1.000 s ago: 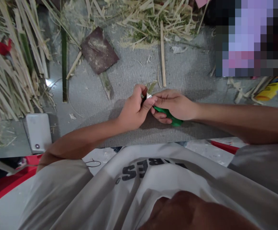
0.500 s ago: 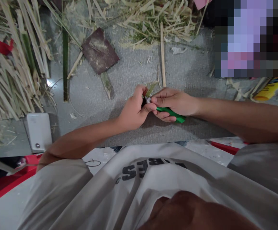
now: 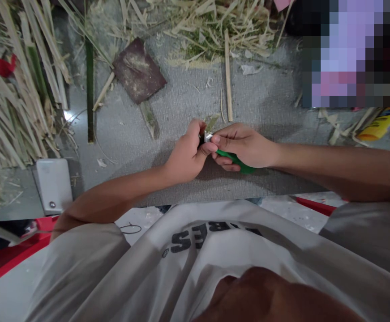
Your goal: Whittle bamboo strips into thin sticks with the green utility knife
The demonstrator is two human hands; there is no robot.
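Observation:
My right hand is closed around a green-handled cutter knife. Its shiny metal end points toward my left hand. The fingers of my left hand are closed on a short, greenish bamboo strip, which sticks up between the two hands. The knife's metal end lies against or very near the strip; the exact contact is hidden by my fingers. Both hands meet just above the grey tabletop, close to its front edge.
Bamboo sticks crowd the left, near a white phone. A brown square piece and a pale stick lie ahead. Shavings heap at the back. A yellow tube is at right.
My right hand has shifted slightly left, and the knife handle has tipped a little lower. More of the shiny metal end shows. My left hand has barely moved.

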